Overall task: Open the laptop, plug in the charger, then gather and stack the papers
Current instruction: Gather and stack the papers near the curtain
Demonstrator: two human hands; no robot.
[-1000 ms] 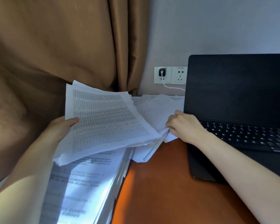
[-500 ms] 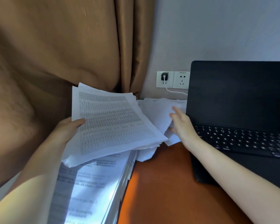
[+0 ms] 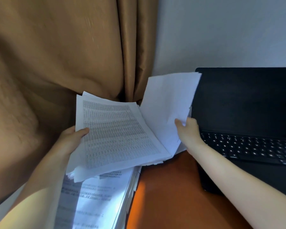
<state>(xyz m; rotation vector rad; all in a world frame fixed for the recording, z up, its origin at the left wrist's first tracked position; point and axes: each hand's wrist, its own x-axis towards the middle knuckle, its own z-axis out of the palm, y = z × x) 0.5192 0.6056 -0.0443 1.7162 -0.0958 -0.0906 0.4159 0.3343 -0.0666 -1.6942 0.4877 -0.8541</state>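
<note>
My left hand (image 3: 69, 141) grips a bundle of printed papers (image 3: 116, 133) by its left edge, thumb on top, and holds it above the desk. My right hand (image 3: 187, 129) pinches a sheaf of blank white sheets (image 3: 168, 104) and holds it raised and tilted beside the bundle. The lifted sheets hide the wall socket and the charger. The black laptop (image 3: 244, 104) stands open on the right, screen dark, keyboard showing.
A thick stack of printed pages (image 3: 92, 195) lies at the desk's left edge under the held bundle. The orange-brown desk top (image 3: 168, 195) shows between stack and laptop. A brown curtain (image 3: 56, 63) hangs at the left and back.
My right hand has taken hold of the loose white sheets beside the laptop and lifted them up off the desk; they now cover the socket. The left hand keeps holding its bundle.
</note>
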